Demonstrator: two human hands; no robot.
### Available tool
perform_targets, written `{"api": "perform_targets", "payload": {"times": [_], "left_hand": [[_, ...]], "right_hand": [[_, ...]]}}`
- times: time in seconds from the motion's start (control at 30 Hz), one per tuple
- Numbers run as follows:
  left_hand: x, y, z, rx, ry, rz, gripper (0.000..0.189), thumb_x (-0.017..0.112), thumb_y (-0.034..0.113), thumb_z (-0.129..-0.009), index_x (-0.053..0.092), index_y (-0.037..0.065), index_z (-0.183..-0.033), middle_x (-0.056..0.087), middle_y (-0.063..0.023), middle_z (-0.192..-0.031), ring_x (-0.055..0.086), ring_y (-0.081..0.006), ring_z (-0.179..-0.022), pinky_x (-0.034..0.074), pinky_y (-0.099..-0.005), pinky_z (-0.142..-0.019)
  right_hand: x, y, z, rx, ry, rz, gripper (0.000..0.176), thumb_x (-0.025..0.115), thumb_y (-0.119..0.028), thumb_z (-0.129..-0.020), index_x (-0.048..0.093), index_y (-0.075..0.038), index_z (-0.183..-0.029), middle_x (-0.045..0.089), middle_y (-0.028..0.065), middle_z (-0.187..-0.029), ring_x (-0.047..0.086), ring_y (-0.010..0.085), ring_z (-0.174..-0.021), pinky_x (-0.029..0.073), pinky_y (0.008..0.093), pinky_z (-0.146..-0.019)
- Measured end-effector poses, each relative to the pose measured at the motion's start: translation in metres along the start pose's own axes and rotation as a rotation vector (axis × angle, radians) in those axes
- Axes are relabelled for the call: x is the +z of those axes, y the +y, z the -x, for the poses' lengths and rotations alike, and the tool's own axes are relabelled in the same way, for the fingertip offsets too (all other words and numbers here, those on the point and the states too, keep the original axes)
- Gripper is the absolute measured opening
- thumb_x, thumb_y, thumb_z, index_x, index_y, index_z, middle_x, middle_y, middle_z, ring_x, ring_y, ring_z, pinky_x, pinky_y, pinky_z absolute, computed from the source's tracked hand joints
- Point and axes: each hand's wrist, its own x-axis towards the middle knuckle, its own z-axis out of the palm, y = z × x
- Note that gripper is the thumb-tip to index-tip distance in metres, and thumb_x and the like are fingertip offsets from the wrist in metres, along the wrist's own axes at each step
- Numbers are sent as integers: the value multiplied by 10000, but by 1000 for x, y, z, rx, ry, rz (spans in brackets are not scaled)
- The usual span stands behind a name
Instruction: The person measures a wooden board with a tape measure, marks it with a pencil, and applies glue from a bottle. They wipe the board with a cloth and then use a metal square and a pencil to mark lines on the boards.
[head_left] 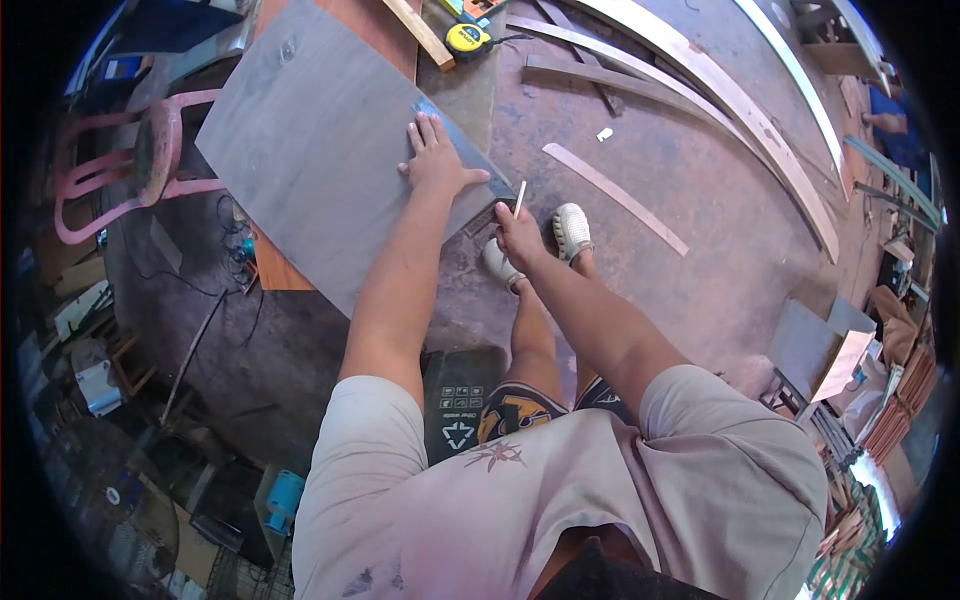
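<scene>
A large grey-brown wooden board [310, 140] lies at an angle in front of me. My left hand [437, 165] presses flat on its right part with the fingers spread. Under those fingers and along the board's edge runs a metal square [470, 152], partly covered by the hand. My right hand [518, 238] is at the board's near right corner, closed on a thin pale pencil [520, 197] that points up. Its thumb is close to the square's dark end [484, 217].
Behind the board are a yellow tape measure [467, 38] and a wooden strip [420, 32]. A pink plastic chair [150, 160] stands at left. Long curved-looking wooden strips [700, 75] and a short thin strip [615, 198] lie on the floor at right. Cords [215, 295] trail at lower left.
</scene>
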Motion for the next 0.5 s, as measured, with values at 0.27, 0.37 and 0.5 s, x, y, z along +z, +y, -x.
{"api": "perform_targets", "payload": {"times": [0.27,0.37,0.5], "left_hand": [[3,-1,0,19,19,24,1258,810,548,-585,88,45,-1485,55,-124,-1562,85,-295,-1438,359,-630,-998],[2,0,-3,12,14,10,1264,811,550,-582,88,39,-1484,52,-130,-1562,86,-300,-1437,359,-635,-993],[5,3,-6,-12,-11,-26,1309,804,599,-556,73,37,-1485,31,-133,-1566,81,-289,-1442,367,-630,-984]], "right_hand": [[-2,-4,4,40,-2,43,196,535,-255,-956,514,-60,-964,448,-4,-587,363,96,-392,283,276,-366],[-3,-6,3,32,-31,57,197,525,-252,-959,518,-55,-971,453,-3,-583,362,97,-393,287,277,-367],[-3,-16,6,12,-48,140,203,522,-256,-959,520,-53,-974,441,-6,-564,361,95,-397,282,273,-367]]}}
